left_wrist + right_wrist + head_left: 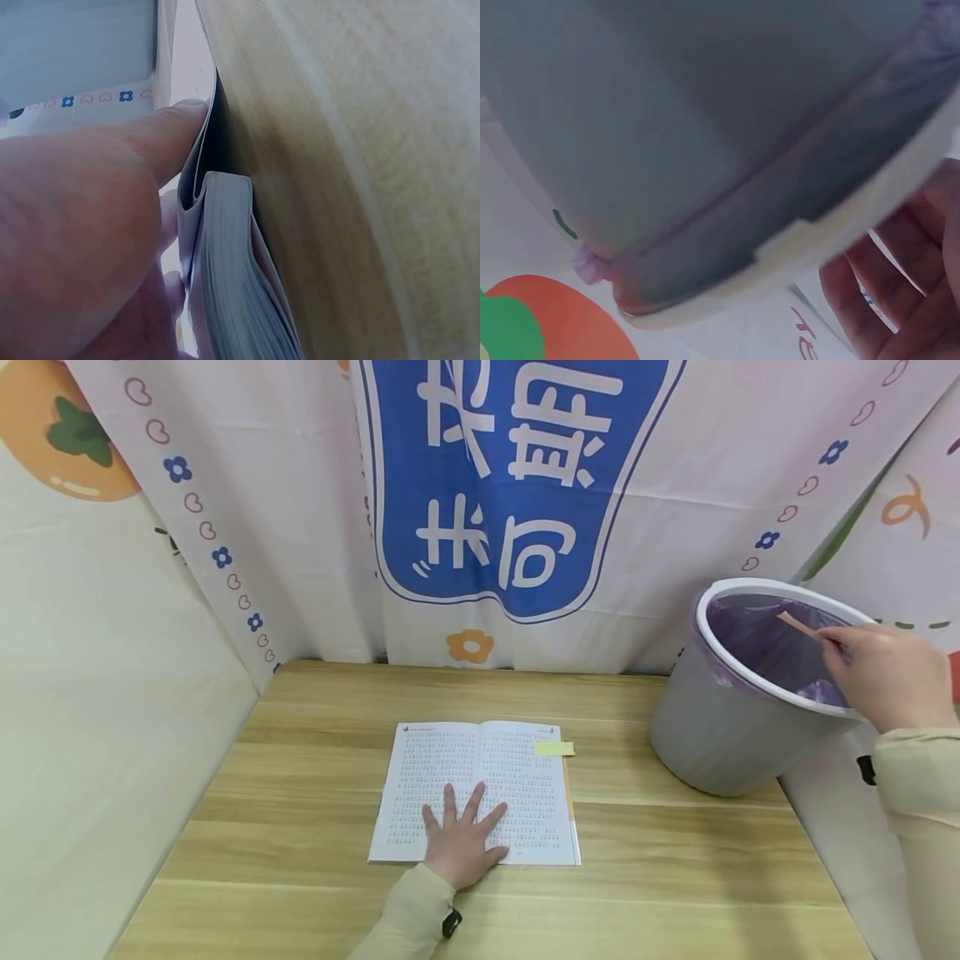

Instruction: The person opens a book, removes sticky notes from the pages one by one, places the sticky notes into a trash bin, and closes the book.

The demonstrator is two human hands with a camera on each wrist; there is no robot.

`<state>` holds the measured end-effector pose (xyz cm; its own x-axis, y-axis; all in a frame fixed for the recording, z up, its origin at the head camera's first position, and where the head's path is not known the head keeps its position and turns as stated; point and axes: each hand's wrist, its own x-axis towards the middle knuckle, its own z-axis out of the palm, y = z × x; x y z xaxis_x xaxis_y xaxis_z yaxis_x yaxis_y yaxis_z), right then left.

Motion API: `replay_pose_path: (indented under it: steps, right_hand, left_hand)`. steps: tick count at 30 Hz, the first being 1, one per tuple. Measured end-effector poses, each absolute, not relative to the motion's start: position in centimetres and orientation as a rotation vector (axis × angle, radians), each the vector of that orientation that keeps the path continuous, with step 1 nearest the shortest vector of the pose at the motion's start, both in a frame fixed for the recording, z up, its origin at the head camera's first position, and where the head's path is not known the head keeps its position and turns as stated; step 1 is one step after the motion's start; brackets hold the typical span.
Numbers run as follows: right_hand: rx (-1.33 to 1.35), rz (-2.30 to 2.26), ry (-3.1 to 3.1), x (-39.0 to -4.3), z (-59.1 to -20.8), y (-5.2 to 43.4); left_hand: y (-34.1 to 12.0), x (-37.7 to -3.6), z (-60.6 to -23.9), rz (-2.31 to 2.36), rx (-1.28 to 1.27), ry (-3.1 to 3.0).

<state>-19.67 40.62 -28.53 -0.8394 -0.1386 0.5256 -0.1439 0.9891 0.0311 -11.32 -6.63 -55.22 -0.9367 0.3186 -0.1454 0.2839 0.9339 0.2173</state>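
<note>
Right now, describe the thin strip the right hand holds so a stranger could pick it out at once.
Find the grey bin with the purple liner at the wooden table's right edge. Above its mouth the right hand pinches a thin orange strip. Unlike the yellow sticky note on the open book, it is narrow, orange and held in the air.

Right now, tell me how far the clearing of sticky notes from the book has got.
Partly done. In hand: the right hand pinches an orange strip over the open trash bin, not yet dropped. The left hand presses flat on the open book. Left: a yellow sticky note still sits at the right page's edge.
</note>
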Motion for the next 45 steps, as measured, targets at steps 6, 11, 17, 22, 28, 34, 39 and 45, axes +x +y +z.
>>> replay_pose_path:
  steps: [6,11,17,22,28,34,39,45]
  right_hand:
    - [0.162,-0.029,-2.676,-20.7,-29.3,41.4]
    - [0.154,-0.007,-2.745,-21.4,-29.8,41.8]
    - [0.160,0.021,-2.843,-21.8,-30.1,42.2]
    - [0.145,0.027,-2.850,-22.0,-30.3,42.3]
    - [0.150,0.047,-2.805,-21.9,-30.1,42.0]
    - [0.213,0.067,-2.651,-21.4,-29.2,40.1]
    - [0.354,0.116,-2.400,-20.5,-29.0,36.7]
    - [0.593,0.192,-2.161,-20.2,-31.0,32.1]
  left_hand:
    - [-6.7,-11.3,-55.1,0.299,0.461,2.909]
    - [-6.6,-11.2,-55.0,0.301,0.459,2.914]
    - [-6.6,-11.2,-55.0,0.290,0.466,2.918]
    - [-6.7,-11.2,-55.0,0.288,0.467,2.913]
    - [-6.7,-11.2,-55.0,0.290,0.464,2.909]
    - [-6.7,-11.3,-55.2,0.289,0.462,2.908]
    - [-6.8,-11.3,-55.2,0.289,0.456,2.906]
    - [-6.7,-11.3,-55.0,0.284,0.458,2.906]
